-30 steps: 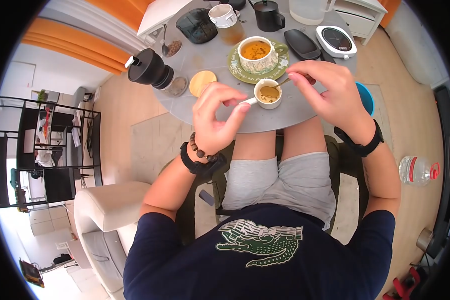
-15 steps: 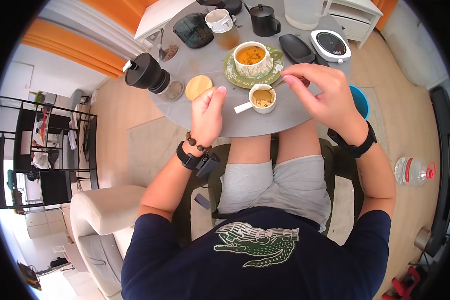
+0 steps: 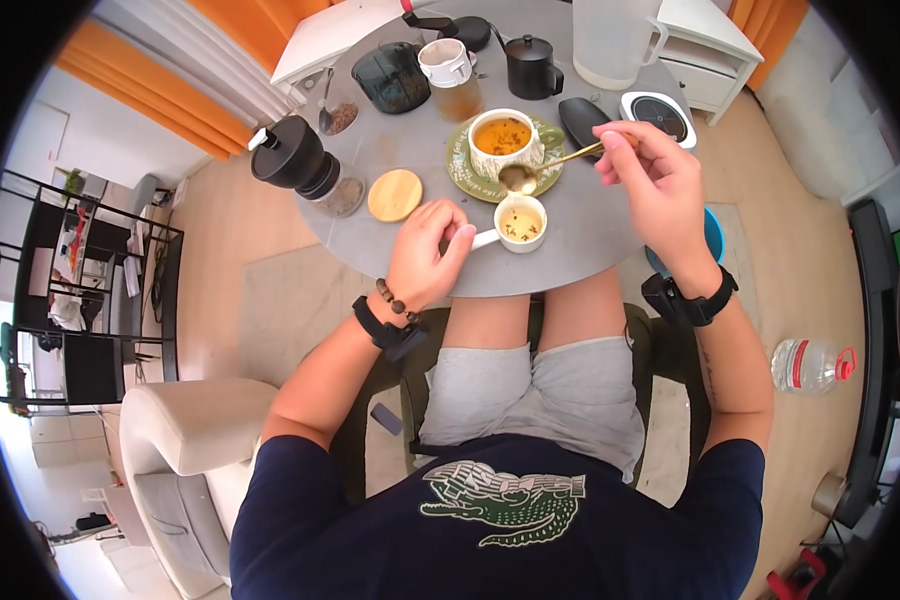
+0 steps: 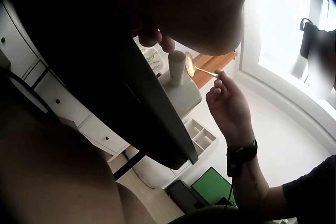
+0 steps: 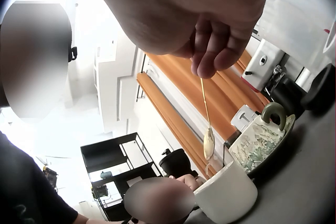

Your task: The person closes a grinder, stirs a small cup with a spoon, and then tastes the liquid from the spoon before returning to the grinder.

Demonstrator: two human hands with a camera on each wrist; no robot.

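My right hand (image 3: 660, 185) pinches the thin handle of a gold spoon (image 3: 518, 179). The spoon's bowl hangs over the far rim of a small white side-handled cup (image 3: 521, 243), which holds pale yellow liquid with dark bits. In the right wrist view the spoon's bowl (image 5: 209, 142) is above the cup (image 5: 226, 192). Loosely bent, my left hand (image 3: 425, 255) rests beside the cup, its thumb right at the end of the cup's handle (image 4: 177, 67). Behind stands a patterned teacup (image 3: 503, 140) of amber tea with dark flecks, on a green saucer (image 3: 465, 178).
On the grey round table are a wooden lid (image 3: 395, 195), a coffee grinder (image 3: 295, 155), a lidded black pot (image 3: 532, 68), a black oval dish (image 3: 578, 125) and a white scale (image 3: 660, 115). A blue bin (image 3: 712, 240) sits by the table's right edge.
The spoon has risen out of the small cup to above its far rim. My left hand drew back from the cup's handle, then came close to it again with fingers loosely bent.
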